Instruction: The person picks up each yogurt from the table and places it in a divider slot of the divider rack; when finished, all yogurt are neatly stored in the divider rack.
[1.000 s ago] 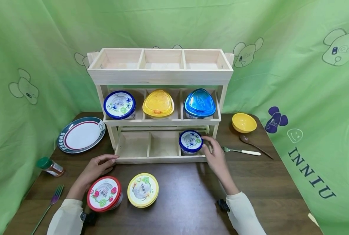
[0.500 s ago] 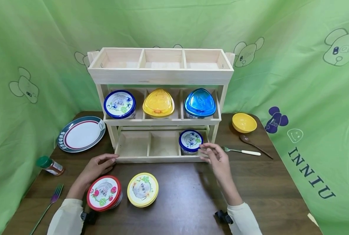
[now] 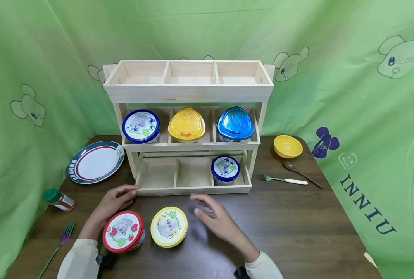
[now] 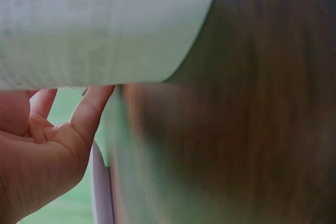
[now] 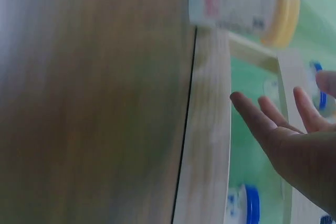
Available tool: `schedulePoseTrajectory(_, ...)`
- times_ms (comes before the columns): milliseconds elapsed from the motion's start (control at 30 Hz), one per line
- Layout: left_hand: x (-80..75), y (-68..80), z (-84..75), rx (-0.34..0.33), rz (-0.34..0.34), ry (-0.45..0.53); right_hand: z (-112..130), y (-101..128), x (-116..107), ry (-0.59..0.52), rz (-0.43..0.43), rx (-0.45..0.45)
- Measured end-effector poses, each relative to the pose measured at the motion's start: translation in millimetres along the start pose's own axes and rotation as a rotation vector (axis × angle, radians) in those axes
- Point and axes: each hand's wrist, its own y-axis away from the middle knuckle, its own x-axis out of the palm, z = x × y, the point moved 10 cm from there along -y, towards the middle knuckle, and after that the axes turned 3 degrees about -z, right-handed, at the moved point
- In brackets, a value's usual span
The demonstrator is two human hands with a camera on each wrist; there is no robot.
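Observation:
My left hand [image 3: 114,203] touches the front left corner of the wooden shelf's bottom tier [image 3: 193,191] with its fingertips. Just in front of that hand stands a tub with a red lid [image 3: 123,231]; its white side [image 4: 94,30] fills the top of the left wrist view. To its right is a tub with a yellow lid [image 3: 169,226]. My right hand [image 3: 215,219] hovers to the right of this yellow-lidded tub, fingers spread and holding nothing. A small tub with a dark blue lid [image 3: 225,169] sits in the bottom tier's right compartment.
The middle tier holds a blue-lidded tub [image 3: 141,126], a yellow triangular-lidded tub [image 3: 187,124] and a blue triangular-lidded one [image 3: 235,123]. Left lie a plate [image 3: 97,161], a spice jar [image 3: 59,199] and a fork [image 3: 60,242]; right, a yellow bowl [image 3: 288,146], a spoon [image 3: 301,173] and another fork [image 3: 283,179].
My right hand has let go of the small blue-lidded tub and moved left and toward me, close to the yellow-lidded tub. The left hand stays at the shelf corner.

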Motion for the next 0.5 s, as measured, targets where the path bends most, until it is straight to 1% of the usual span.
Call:
schedulePoseTrajectory(67, 0.4, 0.2, 1.4, -0.001, 0.0, -0.001, -1, 1, 14, -0.008, 0.049, 0.005)
schedulePoseTrajectory(200, 0.7, -0.2, 0.9, 0.004, -0.005, 0.008, 1, 1, 33, -0.01, 0.092, -0.016)
schedulePoseTrajectory(267, 1.2, -0.1, 1.1, 0.002, -0.001, 0.014, 1, 2, 41, 0.001, 0.115, -0.019)
schedulePoseTrajectory(400, 1.9, 0.7, 2.3, -0.003, 0.007, 0.021, -5, 4, 55, 0.04, 0.172, 0.012)
schedulePoseTrajectory(500, 0.7, 1.2, 2.7, -0.001, 0.0, 0.013, -7, 4, 61, 0.064, 0.193, 0.023)
